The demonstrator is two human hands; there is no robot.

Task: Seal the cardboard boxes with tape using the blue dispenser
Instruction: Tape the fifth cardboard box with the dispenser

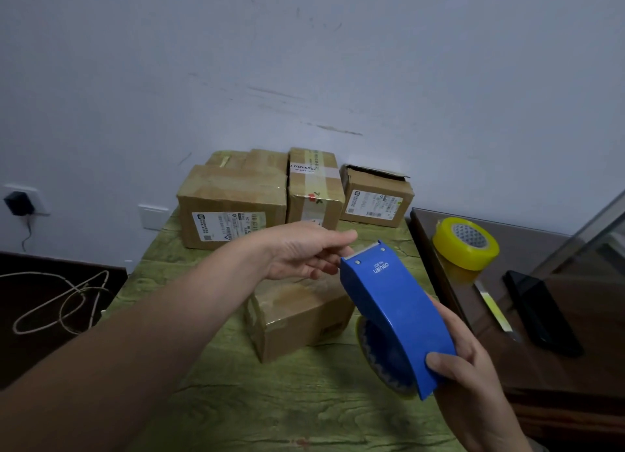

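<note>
My right hand (473, 380) grips the blue dispenser (395, 313) by its rear end and holds it tilted above the green table (270, 401), blade end pointing away. My left hand (304, 252) reaches across to the blade end, its fingertips curled at the front edge; whether they pinch tape I cannot tell. Below the hands lies a small cardboard box (297, 316) with a glossy taped top. Against the wall stand a large box (233, 204), a tall taped box (314, 187) and a small box (375, 198) with a raised flap.
A yellow tape roll (466, 243) and a black phone (541, 313) rest on a dark brown cabinet (575, 367) at the right. On the left, a white cord (61, 299) lies on a dark surface, and a black plug (18, 203) sits in a wall socket.
</note>
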